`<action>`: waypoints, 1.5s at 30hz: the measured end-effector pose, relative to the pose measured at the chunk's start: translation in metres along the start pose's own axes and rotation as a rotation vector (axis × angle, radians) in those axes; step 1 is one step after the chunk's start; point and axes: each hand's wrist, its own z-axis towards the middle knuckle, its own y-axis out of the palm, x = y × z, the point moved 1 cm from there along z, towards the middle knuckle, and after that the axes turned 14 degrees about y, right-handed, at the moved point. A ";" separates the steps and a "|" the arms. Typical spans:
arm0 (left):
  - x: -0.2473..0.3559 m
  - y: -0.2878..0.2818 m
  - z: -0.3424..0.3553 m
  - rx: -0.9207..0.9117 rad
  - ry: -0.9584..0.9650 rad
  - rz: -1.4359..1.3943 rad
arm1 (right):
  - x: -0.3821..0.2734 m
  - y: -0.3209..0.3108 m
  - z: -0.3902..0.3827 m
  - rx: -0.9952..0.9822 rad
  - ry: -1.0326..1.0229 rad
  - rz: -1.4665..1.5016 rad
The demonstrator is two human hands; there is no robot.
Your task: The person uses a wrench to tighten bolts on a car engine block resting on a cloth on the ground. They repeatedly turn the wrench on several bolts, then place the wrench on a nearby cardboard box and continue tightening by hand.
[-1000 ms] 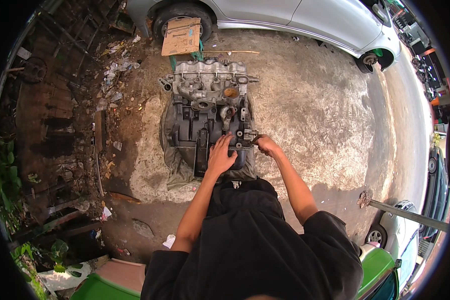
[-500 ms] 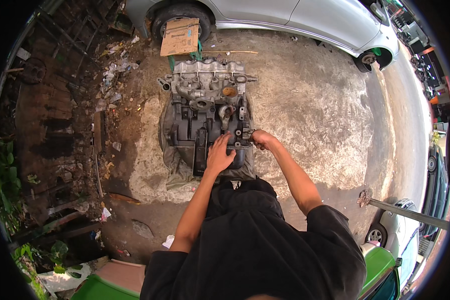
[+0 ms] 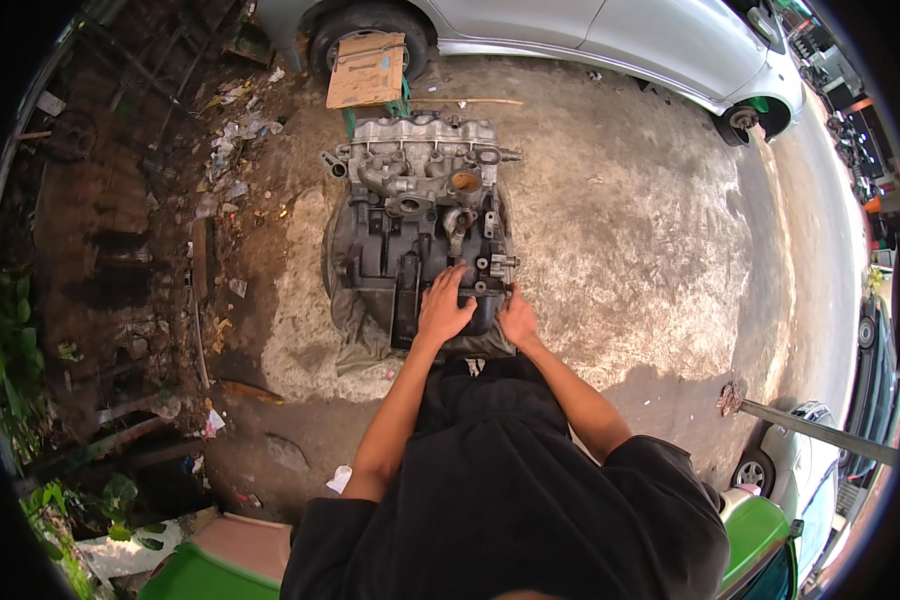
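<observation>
An engine block (image 3: 375,250) with a grey metal cylinder head (image 3: 425,133) stands in front of me. My left hand (image 3: 443,308) lies on the block's dark near side with its fingers stretched out and the thumb apart; it holds nothing I can see. At the block's near right edge is my right hand (image 3: 517,320), its index finger pointing up along the side and its other fingers partly hidden. Just beyond that hand, a small metal bracket (image 3: 502,267) with round fittings sticks out from the block's right side.
Crumpled cloth (image 3: 365,352) shows beneath the engine. Beyond it, a cardboard sheet (image 3: 367,70) with a wrench on it lies on a green stand. A silver car (image 3: 530,25) is parked at the far side. Litter (image 3: 235,140) covers the ground to the left.
My right hand has let go of the bracket on the engine's right side and come nearer to me, down to the near right edge. The left hand stays on the block.
</observation>
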 end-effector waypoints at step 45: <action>0.002 -0.002 0.001 0.019 -0.032 -0.001 | -0.039 -0.049 0.075 -0.412 0.167 0.208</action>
